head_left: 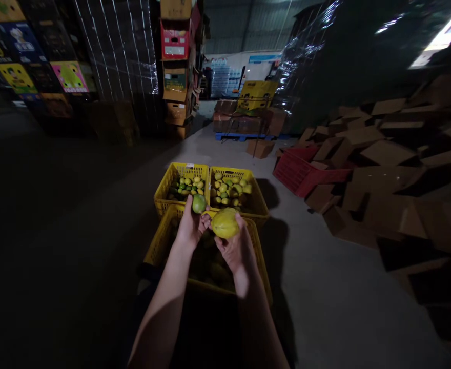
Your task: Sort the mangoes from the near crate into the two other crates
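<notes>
My left hand [191, 225] is closed around a small, roundish green fruit [199, 204], thumb along its left side. Just to the right, my right hand [236, 245] grips a larger, oblong yellow fruit [224, 223] with a blunt tip pointing left. Both fruits are held above the near yellow crate [160, 237], whose contents lie in deep shadow. Beyond my hands, the far left yellow crate [160, 197] holds several small green and yellow fruits [188, 182]. Beside it, the far right yellow crate [262, 199] contains several bigger, mostly yellow fruits [225, 188].
A red crate [292, 171] stands to the right, against a heap of cardboard boxes [387, 189]. Stacked cartons [175, 77] rise behind the crates. Farther back, a blue pallet [244, 137] carries boxes. Grey concrete floor [318, 287] surrounds the crates.
</notes>
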`<state>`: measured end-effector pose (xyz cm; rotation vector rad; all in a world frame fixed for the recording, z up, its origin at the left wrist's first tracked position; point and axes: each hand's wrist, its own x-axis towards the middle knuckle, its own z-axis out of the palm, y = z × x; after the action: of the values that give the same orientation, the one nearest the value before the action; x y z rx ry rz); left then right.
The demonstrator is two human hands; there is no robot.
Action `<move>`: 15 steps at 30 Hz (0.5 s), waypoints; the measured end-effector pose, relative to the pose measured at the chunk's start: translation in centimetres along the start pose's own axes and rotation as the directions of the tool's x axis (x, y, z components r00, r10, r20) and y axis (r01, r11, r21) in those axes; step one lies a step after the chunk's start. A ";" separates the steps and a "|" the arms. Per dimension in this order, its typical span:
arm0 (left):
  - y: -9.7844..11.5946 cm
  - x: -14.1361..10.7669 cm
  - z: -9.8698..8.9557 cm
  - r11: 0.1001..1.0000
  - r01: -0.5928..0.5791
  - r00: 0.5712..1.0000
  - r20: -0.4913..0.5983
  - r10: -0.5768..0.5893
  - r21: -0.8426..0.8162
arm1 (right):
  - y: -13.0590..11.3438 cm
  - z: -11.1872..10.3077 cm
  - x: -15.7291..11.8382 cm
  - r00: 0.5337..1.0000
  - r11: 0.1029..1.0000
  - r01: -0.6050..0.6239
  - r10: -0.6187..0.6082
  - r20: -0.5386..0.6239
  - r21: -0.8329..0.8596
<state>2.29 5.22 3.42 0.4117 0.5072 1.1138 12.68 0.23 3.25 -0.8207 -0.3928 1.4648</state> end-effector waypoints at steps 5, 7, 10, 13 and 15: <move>0.3 -0.2 0.0 0.998 -0.024 0.999 -0.041 0.027 0.055 | 0.2 0.1 0.2 0.999 0.999 -0.041 0.041 -0.010 0.002; 0.5 -0.5 0.3 0.997 -0.041 0.997 -0.061 0.045 0.067 | 0.3 0.1 0.3 0.998 0.998 -0.063 0.063 -0.005 0.005; 0.7 -0.7 0.6 0.995 -0.071 0.993 -0.086 0.077 0.068 | 0.5 -0.1 0.5 0.996 0.996 -0.084 0.084 -0.004 0.019; 0.5 -0.4 0.4 0.990 -0.088 0.988 -0.113 0.101 0.113 | 0.5 -0.2 0.6 0.996 0.996 -0.090 0.090 0.012 0.019; 0.1 -0.1 -0.1 0.968 -0.131 0.975 -0.151 0.165 0.214 | 0.5 -0.3 0.7 0.996 0.996 -0.092 0.092 0.013 -0.005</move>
<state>2.11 5.23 3.44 0.5437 0.7524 1.2525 12.63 0.74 2.56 -0.8427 -0.3722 1.5561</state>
